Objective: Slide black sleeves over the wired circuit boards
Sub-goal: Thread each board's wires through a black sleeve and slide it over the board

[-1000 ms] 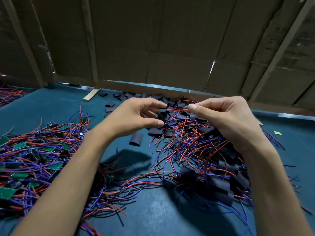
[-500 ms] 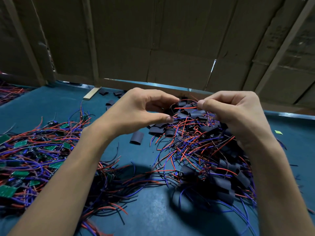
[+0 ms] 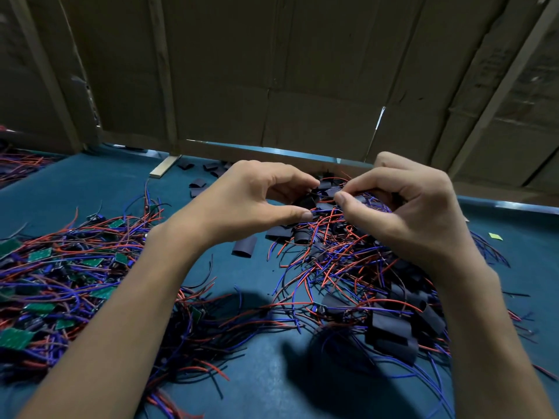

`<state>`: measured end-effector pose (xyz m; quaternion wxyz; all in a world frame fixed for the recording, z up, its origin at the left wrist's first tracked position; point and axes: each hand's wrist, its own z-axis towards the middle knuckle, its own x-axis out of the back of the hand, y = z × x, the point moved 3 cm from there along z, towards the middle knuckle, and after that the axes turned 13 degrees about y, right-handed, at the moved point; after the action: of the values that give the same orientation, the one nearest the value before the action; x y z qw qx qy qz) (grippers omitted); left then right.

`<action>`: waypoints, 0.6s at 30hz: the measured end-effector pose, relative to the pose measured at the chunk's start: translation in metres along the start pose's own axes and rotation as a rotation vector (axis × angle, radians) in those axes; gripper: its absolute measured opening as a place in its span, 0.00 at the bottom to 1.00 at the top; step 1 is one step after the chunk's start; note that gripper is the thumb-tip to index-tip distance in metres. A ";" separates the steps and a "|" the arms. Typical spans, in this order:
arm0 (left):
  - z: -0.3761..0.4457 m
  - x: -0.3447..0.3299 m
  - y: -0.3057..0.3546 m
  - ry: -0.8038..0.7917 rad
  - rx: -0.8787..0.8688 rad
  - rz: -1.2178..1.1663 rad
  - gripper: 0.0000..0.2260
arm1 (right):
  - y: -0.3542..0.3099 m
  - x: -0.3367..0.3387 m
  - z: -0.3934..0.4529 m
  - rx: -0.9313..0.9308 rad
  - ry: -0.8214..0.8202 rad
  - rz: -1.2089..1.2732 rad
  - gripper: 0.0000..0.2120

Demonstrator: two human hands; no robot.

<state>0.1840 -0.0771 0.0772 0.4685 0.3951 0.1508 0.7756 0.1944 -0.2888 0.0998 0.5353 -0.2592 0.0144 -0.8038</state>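
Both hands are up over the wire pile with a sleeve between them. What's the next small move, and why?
Probably feed the wires pinched by the right hand into the open end of the black sleeve held by the left hand. The two nearly meet, yet the sleeve does not look threaded, and no board shows at the fingertips.

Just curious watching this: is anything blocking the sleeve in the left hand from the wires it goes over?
Nothing visible does. The left hand pinches a black sleeve; the right hand holds the wires right at it.
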 end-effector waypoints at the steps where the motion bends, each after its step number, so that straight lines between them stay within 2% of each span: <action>1: 0.000 0.001 0.000 0.005 -0.007 0.005 0.22 | 0.001 -0.001 0.000 -0.011 0.008 0.002 0.05; 8: 0.000 0.007 -0.003 0.053 -0.012 0.018 0.20 | 0.005 0.003 -0.001 -0.077 0.068 0.045 0.05; 14: 0.000 0.001 0.009 0.078 -0.107 -0.006 0.17 | 0.005 -0.010 -0.004 -0.109 -0.036 0.112 0.02; 16: 0.000 -0.002 0.013 0.124 -0.143 0.006 0.16 | 0.007 -0.019 -0.006 -0.173 -0.066 0.163 0.02; 18: -0.001 -0.001 0.014 0.200 -0.147 0.031 0.17 | 0.016 -0.027 -0.008 -0.341 -0.105 0.290 0.04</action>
<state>0.1752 -0.0847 0.0847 0.4668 0.2826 0.1335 0.8273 0.2122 -0.2740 0.0773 0.5938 -0.3826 0.1590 -0.6898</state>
